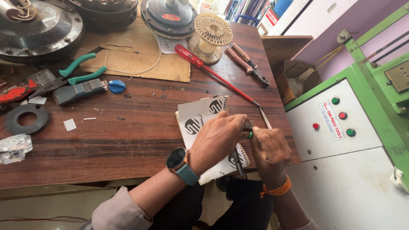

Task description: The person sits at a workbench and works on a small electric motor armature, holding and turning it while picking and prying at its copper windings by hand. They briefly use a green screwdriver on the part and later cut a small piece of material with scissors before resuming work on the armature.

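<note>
— Right of centre in the frame: left hand (217,138) and right hand (269,150) pressed together over a grey printed sheet (200,117) at the wooden table (128,140) edge.

— Gripping what?

— Pinched between the fingertips of both, a small dark part with a green end (249,129); fingers closed tight on it. Too small to name.

— Much finished?

— Hard to judge. Seemingly mid-work: red screwdriver (208,70) and pliers (249,64) lying unused toward upper centre, spool (211,34) standing behind, dark round motor housings (40,27) waiting at upper left.
</note>
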Motion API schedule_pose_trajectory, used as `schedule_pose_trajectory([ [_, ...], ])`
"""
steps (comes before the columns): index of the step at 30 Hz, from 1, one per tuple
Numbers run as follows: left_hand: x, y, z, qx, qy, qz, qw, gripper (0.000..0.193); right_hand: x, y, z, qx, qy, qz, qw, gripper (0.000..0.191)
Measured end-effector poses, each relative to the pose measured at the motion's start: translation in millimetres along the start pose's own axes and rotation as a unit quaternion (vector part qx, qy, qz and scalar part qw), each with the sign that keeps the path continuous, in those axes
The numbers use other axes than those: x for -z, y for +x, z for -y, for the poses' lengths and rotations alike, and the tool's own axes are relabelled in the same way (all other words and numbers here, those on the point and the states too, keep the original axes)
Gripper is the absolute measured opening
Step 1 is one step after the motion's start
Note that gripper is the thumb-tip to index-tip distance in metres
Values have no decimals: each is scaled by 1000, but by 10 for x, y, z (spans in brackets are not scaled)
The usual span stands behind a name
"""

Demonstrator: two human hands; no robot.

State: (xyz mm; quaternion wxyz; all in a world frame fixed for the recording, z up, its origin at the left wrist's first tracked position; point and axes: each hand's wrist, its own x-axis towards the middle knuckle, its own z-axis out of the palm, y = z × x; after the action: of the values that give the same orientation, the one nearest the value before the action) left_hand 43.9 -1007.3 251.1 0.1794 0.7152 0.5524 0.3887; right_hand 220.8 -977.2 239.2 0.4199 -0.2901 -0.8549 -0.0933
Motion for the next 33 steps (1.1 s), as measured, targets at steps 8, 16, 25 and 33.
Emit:
schedule_pose_trajectory([
  [8, 30, -103, -118, -46, 44, -30, 998, 16, -123, -24, -321, -70, 38, 11, 997, 9],
  [16, 396, -167, 132, 34, -35, -53, 997, 35, -23, -457, -373, -333, 293, -139, 886, 11],
  [25, 252, -377, 240, -53, 43, -105, 992, 38, -171, -750, -352, -378, 394, -168, 821, 23],
  [33, 273, -321, 476, -64, 123, -94, 986, 42, -112, -876, -416, -413, 483, -97, 766, 27],
])
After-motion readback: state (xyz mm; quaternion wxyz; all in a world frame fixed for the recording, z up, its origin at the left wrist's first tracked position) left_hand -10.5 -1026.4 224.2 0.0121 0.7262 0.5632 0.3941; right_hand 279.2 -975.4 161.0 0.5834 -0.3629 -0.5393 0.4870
